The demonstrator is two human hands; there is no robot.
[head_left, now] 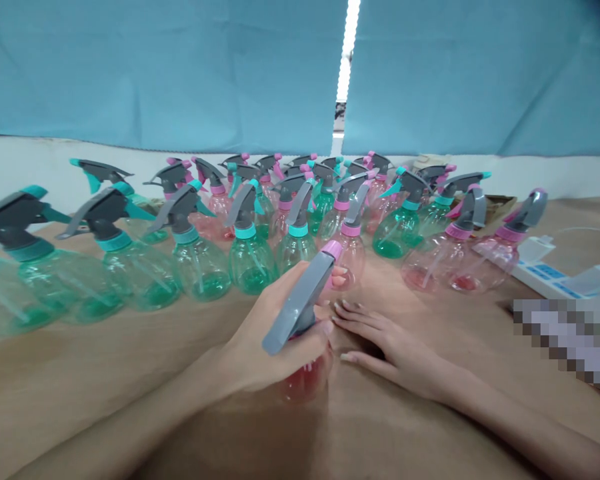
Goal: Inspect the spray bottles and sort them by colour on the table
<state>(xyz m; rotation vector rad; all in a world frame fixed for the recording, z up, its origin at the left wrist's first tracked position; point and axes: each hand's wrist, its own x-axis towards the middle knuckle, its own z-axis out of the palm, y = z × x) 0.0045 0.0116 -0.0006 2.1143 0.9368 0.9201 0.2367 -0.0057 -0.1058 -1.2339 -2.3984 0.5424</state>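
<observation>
Head cam: L grip [263, 327] clasped round neck of pink spray btl [300, 300], body below hand; R grip [397, 347] unclenched, just beside.

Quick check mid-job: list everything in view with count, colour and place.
Held spray bottle: 1, pink with grey head, front centre
Green-collared bottles: about 6, green, front row, left to centre
Pink-collared bottles: 2, pink, right of centre
Rear bottles: many, overlapping, exact count unclear, pink and green, behind
White object with blue markings: 1, right
Pixelated patch: 1, greyish, right edge
Table: 1, brown, under everything
Blue cloth: white wall below, background
Bright strip: 1, white, upper centre
Left hand: 1, around held spray bottle
Right hand: 1, beside it, contact unclear
</observation>
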